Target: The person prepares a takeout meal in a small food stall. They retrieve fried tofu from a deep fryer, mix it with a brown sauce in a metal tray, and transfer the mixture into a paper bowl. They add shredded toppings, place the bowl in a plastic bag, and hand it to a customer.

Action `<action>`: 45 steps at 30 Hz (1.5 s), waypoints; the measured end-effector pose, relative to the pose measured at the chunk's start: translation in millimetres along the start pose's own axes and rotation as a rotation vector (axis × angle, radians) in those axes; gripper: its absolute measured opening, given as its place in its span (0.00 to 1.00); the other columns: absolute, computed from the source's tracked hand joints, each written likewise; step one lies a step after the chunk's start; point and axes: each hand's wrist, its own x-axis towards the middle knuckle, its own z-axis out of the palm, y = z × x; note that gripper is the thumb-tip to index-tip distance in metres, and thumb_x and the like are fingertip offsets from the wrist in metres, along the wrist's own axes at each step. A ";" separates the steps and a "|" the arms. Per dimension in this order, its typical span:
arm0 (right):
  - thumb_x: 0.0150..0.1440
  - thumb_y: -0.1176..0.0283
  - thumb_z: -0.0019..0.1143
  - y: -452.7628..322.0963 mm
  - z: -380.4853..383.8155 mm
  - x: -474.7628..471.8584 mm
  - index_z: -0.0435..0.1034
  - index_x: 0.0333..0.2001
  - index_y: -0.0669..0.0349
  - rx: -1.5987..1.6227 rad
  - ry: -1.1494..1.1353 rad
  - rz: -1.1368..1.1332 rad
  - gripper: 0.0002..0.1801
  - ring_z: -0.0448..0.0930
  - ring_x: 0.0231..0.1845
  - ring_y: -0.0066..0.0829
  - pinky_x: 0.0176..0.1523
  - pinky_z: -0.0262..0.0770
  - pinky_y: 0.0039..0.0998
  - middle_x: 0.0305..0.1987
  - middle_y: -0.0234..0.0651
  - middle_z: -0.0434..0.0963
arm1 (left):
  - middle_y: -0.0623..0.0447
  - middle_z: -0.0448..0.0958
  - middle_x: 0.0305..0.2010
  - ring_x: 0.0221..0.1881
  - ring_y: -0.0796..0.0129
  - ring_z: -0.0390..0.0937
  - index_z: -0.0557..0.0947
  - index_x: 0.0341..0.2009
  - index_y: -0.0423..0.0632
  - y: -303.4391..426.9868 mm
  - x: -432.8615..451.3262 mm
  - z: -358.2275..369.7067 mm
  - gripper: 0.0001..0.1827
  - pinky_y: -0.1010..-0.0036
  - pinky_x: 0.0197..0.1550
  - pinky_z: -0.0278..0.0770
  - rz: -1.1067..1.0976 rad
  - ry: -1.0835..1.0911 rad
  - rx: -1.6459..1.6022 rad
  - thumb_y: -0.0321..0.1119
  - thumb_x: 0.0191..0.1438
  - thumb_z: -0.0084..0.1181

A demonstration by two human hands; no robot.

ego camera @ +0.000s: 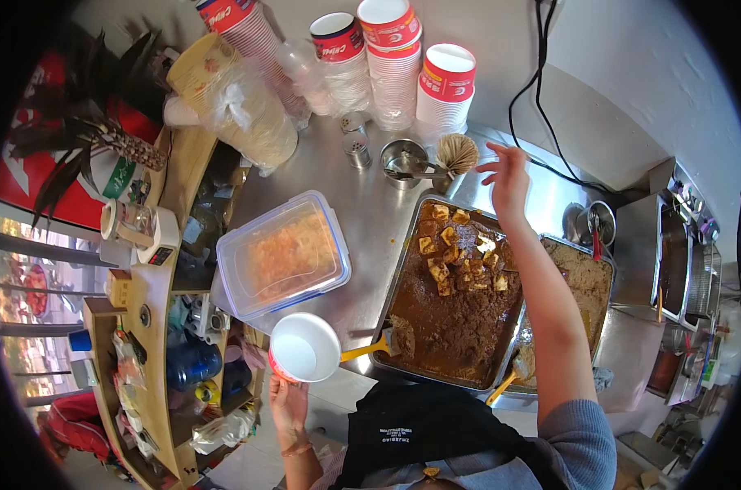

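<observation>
My left hand (289, 401) grips an empty white paper cup (305, 348) with a red outer band, its mouth turned up toward the camera. My right hand (506, 177) is raised, fingers spread and holding nothing, just right of a bundle of thin wooden skewers (457, 153). Below that arm lies a metal tray of dark brown sauce (456, 331) with cubes of tofu-like food (462, 251) at its far end. A yellow-handled scraper (364, 351) rests on the tray's left edge. A second tray (576, 269) holds a lighter brown, grainy mass, partly hidden by my right forearm.
A lidded plastic box of orange food (285, 254) stands left of the trays. Behind are stacked paper cups (447, 79), shakers (356, 149) and a metal pot (403, 160). Black cables (539, 92) hang at the wall. A fryer-like appliance (674, 251) stands right; wooden shelving (156, 343) stands left.
</observation>
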 end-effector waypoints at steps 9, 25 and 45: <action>0.67 0.81 0.44 38.5 31.2 -120.4 0.63 0.43 0.66 -0.050 -0.356 0.056 0.02 0.83 0.38 0.31 0.43 0.81 0.29 0.40 0.42 0.79 | 0.54 0.73 0.61 0.63 0.59 0.68 0.73 0.55 0.53 -90.6 47.0 -134.5 0.16 0.55 0.63 0.67 -0.182 0.087 -0.192 0.37 0.63 0.55; 0.69 0.69 0.47 100.3 49.8 -123.8 0.71 0.46 0.69 0.364 -0.118 0.574 0.12 0.84 0.41 0.33 0.47 0.81 0.31 0.40 0.42 0.81 | 0.50 0.75 0.51 0.55 0.59 0.73 0.72 0.40 0.51 -70.5 49.1 -88.0 0.08 0.46 0.62 0.70 -0.166 0.395 -0.087 0.32 0.61 0.58; 0.59 0.82 0.53 57.3 16.3 -124.6 0.73 0.42 0.64 -0.600 -0.478 -0.259 0.08 0.79 0.35 0.50 0.39 0.77 0.39 0.36 0.46 0.77 | 0.43 0.64 0.67 0.66 0.51 0.64 0.59 0.67 0.41 -20.2 1.3 0.7 0.43 0.53 0.68 0.62 0.013 0.179 -0.067 0.36 0.50 0.65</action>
